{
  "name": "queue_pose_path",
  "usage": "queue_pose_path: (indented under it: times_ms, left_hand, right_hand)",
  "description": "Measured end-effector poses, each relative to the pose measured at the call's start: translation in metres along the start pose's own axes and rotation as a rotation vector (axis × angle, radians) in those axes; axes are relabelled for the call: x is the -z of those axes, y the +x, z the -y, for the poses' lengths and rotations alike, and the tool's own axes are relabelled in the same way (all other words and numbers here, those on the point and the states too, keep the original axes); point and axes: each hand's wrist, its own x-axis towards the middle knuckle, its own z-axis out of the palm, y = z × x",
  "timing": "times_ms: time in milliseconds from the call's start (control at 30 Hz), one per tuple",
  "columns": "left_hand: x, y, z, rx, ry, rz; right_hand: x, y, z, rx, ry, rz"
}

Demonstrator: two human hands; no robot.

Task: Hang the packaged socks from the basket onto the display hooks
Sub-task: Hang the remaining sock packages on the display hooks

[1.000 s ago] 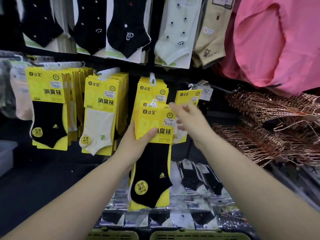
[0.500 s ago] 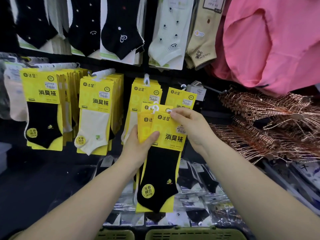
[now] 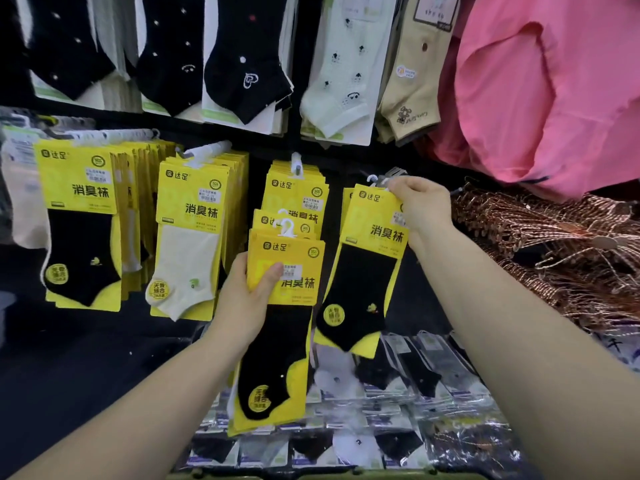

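Sock wall, left hand point(image 3: 242, 303) gripping packs point(image 3: 277, 327), right hand point(image 3: 420, 206) hooking pack point(image 3: 367, 268)

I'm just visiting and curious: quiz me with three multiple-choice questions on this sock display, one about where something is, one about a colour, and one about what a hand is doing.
1. Where is the big pink garment?
A. Upper right of the display
B. Lower left
C. In the left hand

2. What colour is the sock in the yellow card pack held up by the right hand?
A. White
B. Black
C. Pink

3. What is the left hand doing?
A. Hanging empty
B. Gripping a small stack of yellow-carded sock packs
C. Touching the copper wire hangers

Answers: 1 A, it fills the top right corner. 2 B, the right-hand pack shows a black ankle sock on yellow card. 3 B, the thumb presses on the front pack, with more cards visible behind it.
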Motion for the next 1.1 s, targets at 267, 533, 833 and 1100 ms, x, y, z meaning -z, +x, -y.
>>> queue_pose_path:
  times_ms: [267, 533, 833, 1100]
  left_hand:
    - [0.013, 0.006, 0.005, 0.000, 0.048, 0.002]
    - [-0.009, -0.002, -0.014, 0.025, -0.089, 0.003]
    - [-0.029, -0.013, -0.034, 0.070, -0.315, 0.166]
    - [-0.028, -0.009, -0.032, 0.067, -0.278, 0.134]
  right_hand:
    - [-0.021, 0.035, -0.016, -0.002, -0.045, -0.071]
    - [-0.022, -0.051, -0.033, 0.110, -0.283, 0.267]
    - [-0.005, -0.065, -0.026, 0.103, -0.234, 0.314]
    - [0.020, -0.039, -0.027, 0.053, -0.031, 0.158]
